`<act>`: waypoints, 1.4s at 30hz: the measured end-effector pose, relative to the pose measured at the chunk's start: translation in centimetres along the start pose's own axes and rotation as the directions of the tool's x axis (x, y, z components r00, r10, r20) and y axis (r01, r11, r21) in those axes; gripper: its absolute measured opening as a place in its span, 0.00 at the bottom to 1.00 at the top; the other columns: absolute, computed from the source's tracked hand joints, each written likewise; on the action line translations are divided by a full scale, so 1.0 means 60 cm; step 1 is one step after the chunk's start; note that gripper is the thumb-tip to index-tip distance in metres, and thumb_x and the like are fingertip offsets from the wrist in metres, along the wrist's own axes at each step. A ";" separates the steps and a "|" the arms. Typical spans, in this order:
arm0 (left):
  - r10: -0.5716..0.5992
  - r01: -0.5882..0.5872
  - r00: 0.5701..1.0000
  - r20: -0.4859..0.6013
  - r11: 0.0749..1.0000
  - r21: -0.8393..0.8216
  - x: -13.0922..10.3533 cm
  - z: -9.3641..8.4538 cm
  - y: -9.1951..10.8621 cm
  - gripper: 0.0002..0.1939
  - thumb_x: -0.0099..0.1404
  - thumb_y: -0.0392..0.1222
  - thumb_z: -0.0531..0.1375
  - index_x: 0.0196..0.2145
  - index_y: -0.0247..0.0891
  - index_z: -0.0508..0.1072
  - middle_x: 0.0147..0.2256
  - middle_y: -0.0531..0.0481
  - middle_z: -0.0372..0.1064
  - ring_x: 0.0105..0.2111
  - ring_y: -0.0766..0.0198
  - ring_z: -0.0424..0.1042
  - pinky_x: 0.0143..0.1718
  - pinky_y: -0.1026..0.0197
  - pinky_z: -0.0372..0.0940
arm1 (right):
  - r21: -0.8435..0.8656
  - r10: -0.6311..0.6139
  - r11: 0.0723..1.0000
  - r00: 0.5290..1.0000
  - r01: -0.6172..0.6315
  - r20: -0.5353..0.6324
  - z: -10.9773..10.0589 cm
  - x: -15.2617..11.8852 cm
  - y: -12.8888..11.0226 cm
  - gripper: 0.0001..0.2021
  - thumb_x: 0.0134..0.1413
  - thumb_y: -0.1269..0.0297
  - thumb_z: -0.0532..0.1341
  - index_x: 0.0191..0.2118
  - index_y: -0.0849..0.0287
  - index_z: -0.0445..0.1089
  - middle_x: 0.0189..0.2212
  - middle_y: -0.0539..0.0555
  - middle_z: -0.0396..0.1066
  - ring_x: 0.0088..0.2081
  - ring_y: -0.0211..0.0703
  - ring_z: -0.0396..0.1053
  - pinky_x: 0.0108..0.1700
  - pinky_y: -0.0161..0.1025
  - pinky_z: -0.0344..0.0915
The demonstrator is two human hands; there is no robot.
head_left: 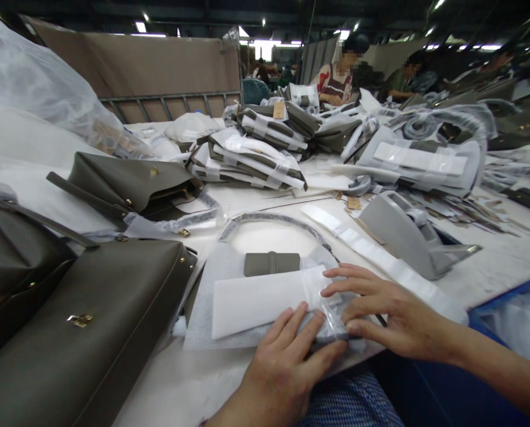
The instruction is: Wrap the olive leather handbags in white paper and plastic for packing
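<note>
A bag lies flat on the white table [176,379], covered in thin white paper [203,296], its wrapped handle [276,218] arching away from me. On top rests a white foam strip [258,299], with clear tape [329,314] over its right end. A grey-green flap [271,264] shows above the foam. My left hand [285,367] presses on the foam's lower edge and the wrapping, fingers spread. My right hand [389,311] touches the taped right end with its fingers apart; whether its fingertips hold any tape is hard to make out.
Olive bags [127,314] stand at the left, another [123,184] behind them. Wrapped bags [247,157] are piled at the back. A grey tape dispenser [402,231] and white strips [380,255] lie right. A blue-edged bin [491,314] is lower right. People sit beyond.
</note>
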State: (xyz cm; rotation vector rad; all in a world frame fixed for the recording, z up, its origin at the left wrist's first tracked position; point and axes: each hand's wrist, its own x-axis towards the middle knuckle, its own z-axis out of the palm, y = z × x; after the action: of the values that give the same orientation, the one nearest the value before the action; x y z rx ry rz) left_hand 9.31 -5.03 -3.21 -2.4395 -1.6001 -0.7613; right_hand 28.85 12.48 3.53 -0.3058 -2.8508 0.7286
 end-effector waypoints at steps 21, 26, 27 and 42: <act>-0.028 0.034 0.996 0.083 0.997 -0.070 -0.004 -0.003 0.002 0.30 0.66 0.35 0.57 0.64 0.53 0.63 0.69 0.49 0.51 0.69 0.50 0.48 0.64 0.44 0.58 | -0.074 0.321 0.928 0.881 -0.367 -0.347 0.053 0.000 -0.031 0.12 0.59 0.65 0.62 0.49 0.53 0.70 0.36 0.51 0.76 0.42 0.47 0.73 0.49 0.48 0.65; -0.037 0.045 0.993 0.109 0.996 -0.076 -0.004 -0.003 0.003 0.31 0.67 0.36 0.57 0.66 0.54 0.60 0.68 0.50 0.51 0.69 0.50 0.47 0.64 0.44 0.57 | -0.169 0.248 0.937 0.922 -0.306 -0.299 0.045 0.019 -0.022 0.04 0.61 0.65 0.62 0.41 0.54 0.72 0.37 0.52 0.77 0.42 0.49 0.71 0.47 0.48 0.63; -0.038 0.046 0.993 0.112 0.996 -0.076 -0.004 -0.003 0.003 0.31 0.67 0.37 0.57 0.66 0.54 0.60 0.68 0.50 0.51 0.69 0.50 0.48 0.64 0.43 0.56 | -0.181 0.238 0.937 0.927 -0.298 -0.289 0.044 0.022 -0.021 0.05 0.61 0.64 0.62 0.41 0.54 0.73 0.36 0.52 0.77 0.42 0.49 0.71 0.47 0.49 0.63; -0.045 0.053 0.992 0.116 0.996 -0.065 -0.007 -0.004 0.005 0.34 0.65 0.36 0.59 0.66 0.55 0.58 0.68 0.51 0.51 0.68 0.50 0.50 0.65 0.43 0.56 | -0.122 0.182 0.967 0.940 -0.224 -0.288 0.050 0.028 -0.003 0.27 0.59 0.61 0.63 0.63 0.52 0.63 0.62 0.57 0.64 0.63 0.54 0.61 0.64 0.57 0.59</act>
State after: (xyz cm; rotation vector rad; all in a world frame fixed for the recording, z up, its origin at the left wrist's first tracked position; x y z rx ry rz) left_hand 9.35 -5.60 -3.18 -2.5436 -1.7074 -0.7055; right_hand 26.53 11.37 1.26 -0.6781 -2.6363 0.4570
